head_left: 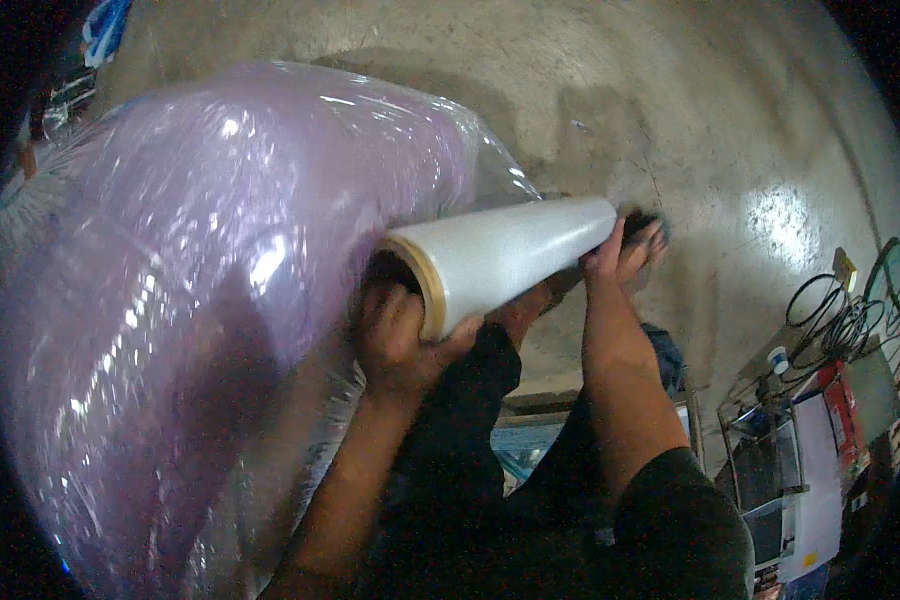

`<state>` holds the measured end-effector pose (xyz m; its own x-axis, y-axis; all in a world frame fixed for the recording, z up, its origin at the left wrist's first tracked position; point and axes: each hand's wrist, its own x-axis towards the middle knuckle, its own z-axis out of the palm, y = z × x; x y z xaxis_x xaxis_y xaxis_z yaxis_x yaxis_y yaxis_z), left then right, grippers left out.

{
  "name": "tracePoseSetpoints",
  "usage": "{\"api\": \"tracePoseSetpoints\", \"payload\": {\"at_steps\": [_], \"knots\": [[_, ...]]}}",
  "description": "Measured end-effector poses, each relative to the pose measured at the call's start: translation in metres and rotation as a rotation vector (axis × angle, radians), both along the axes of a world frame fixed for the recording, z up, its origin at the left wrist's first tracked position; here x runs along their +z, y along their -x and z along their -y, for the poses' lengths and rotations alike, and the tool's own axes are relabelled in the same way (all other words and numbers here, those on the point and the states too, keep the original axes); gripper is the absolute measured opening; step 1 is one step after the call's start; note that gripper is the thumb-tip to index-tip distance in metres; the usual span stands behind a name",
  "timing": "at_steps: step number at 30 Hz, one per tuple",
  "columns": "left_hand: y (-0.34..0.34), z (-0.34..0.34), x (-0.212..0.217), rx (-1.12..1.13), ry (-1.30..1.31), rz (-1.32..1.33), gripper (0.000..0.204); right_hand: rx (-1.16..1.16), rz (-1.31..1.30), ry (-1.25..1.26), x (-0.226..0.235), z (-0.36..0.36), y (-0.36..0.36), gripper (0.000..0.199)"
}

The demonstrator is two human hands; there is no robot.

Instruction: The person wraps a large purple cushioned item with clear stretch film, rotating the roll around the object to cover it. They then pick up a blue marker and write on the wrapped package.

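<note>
A large roll of clear stretch film (520,250) lies across in front of me, held at both ends. My left hand (402,335) grips its near left end, fingers inside the cardboard core and thumb on the outside. At the far right end my right hand (618,250) holds the roll, its fingers partly blurred. Film runs from the roll to a big bulky load (220,210), pinkish-purple under shiny, wrinkled layers of clear wrap. The load stands close on the left, beside the roll's left end. Its underside is hidden.
Grey concrete floor (710,120) stretches ahead and to the right. At the right lie a coiled black cable (845,320) and a metal rack (770,470) with papers and a red box (842,410). A blue bag (105,30) is at the far left.
</note>
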<state>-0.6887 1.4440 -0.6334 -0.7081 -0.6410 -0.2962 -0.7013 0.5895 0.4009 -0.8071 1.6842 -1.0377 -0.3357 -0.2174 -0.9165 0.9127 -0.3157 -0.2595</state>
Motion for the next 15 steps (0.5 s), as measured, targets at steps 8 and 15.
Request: {"api": "tracePoseSetpoints", "payload": {"at_steps": [8,15], "knots": [[0.013,0.010,-0.007,-0.122,0.165,-0.141,0.043,-0.024,0.176,-0.040,-0.017,-0.020,0.007,0.055],[0.020,0.002,-0.004,-0.061,0.128,-0.178,0.034,0.047,0.054,0.049,-0.003,-0.026,-0.010,0.053]]}}
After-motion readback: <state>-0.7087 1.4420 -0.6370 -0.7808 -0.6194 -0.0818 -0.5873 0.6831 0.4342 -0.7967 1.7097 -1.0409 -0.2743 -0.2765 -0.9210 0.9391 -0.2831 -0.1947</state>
